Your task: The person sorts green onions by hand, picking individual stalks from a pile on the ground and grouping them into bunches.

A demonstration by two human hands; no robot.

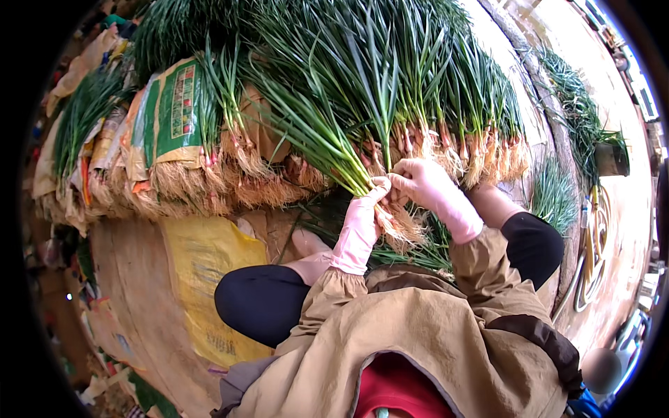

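My left hand (362,217), in a pink glove, is closed round a bunch of green garlic (327,150). The long leaves of the bunch fan up and to the left, and its pale, stringy roots (404,226) hang out below my fingers. Just to the right, my right hand (428,188), also gloved in pink, pinches the base of a single upright green garlic stalk (385,132) close against the bunch. Its fingertips nearly meet those of my left hand. Some loose leaves (435,244) lie beneath both hands, between my legs.
A dense row of green garlic (481,104) spreads ahead, roots toward me. Sacks (174,111) and more bundles lie at the left. A yellow sack (209,279) lies beside my left knee. A log (550,125), a coiled hose (596,244) and more greens are at the right.
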